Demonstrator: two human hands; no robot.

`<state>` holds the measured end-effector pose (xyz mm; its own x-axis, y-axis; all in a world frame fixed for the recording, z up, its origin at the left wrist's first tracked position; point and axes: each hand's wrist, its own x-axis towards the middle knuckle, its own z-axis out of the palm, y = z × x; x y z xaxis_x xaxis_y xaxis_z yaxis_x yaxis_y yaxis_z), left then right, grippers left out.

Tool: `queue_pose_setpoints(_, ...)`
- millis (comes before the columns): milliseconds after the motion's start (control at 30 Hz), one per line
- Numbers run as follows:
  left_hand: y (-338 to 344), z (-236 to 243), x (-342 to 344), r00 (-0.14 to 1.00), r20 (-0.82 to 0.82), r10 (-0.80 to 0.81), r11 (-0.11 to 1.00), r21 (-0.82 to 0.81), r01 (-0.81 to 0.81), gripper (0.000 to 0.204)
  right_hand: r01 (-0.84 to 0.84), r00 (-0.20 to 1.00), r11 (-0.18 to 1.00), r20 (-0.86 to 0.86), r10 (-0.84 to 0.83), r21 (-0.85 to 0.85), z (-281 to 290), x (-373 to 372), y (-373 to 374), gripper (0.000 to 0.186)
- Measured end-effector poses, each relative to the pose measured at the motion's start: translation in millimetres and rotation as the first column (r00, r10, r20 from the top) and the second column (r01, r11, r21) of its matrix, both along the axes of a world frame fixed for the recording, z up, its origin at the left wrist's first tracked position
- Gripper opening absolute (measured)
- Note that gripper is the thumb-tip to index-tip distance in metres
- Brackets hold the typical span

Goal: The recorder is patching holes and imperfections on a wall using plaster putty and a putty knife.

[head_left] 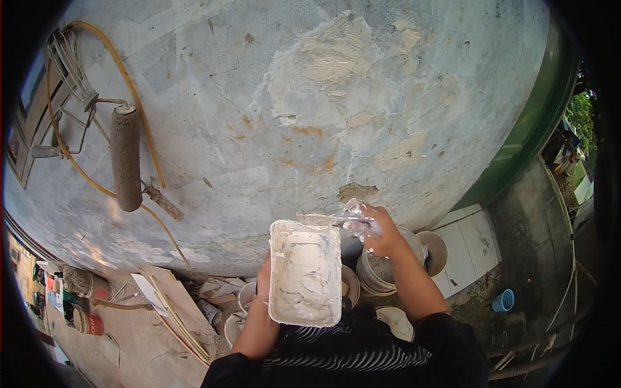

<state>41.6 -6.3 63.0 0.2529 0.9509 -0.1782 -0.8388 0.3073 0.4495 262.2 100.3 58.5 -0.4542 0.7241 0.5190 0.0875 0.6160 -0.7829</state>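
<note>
My left hand (264,274) supports a white rectangular plastic tub (274,304) from its left side; most of its fingers are hidden behind the tub. Pale putty (307,278) coats the tub's inside and lies thick and uneven in it. My right hand (378,234) is closed around a putty knife (323,220), its blade level over the tub's far rim and smeared with putty. White smears cover the fingers of that hand. Beyond both hands stands a grey wall (220,129) with rough putty patches (336,58) and a broken hollow (357,191).
At the left, a dirty paint roller (126,158) and a yellow-brown hose (110,48) hang on the wall. Buckets (435,251) crowd the wall's foot below my right hand. Wood strips (181,323) lie at lower left. A blue basket (503,301) stands at right, near a green door (511,149).
</note>
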Motion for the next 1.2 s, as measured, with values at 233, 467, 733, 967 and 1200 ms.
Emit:
queue_pose_setpoints(233, 0, 4, 1, 0.996, 0.075, -0.041, 0.999, 0.009, 0.041, 0.057, 0.049, 0.997, 0.977, 0.053, -0.062, 0.209, -3, 7, 4, 0.033)
queue_pose_setpoints(467, 3, 6, 5, 0.983, 0.144, -0.110, 0.994, 0.012, 0.110, 0.057, 0.074, 0.995, 0.983, 0.054, -0.084, 0.169, -10, 16, 6, 0.034)
queue_pose_setpoints(733, 1, 3, 4, 0.995, 0.056, -0.082, 0.996, -0.023, 0.083, 0.060, 0.073, 0.988, 0.983, 0.121, -0.094, 0.171, -6, 21, 5, 0.033)
queue_pose_setpoints(967, 0, 4, 5, 0.990, 0.127, -0.065, 0.998, -0.002, 0.066, 0.055, 0.038, 0.985, 0.989, 0.161, -0.062, 0.146, 0, 25, 6, 0.034)
queue_pose_setpoints(1200, -3, 20, -12, 0.996, 0.068, -0.056, 0.997, 0.064, 0.052, 0.067, 0.170, 0.904, 0.973, 0.368, -0.218, 0.158, -33, 43, -3, 0.041)
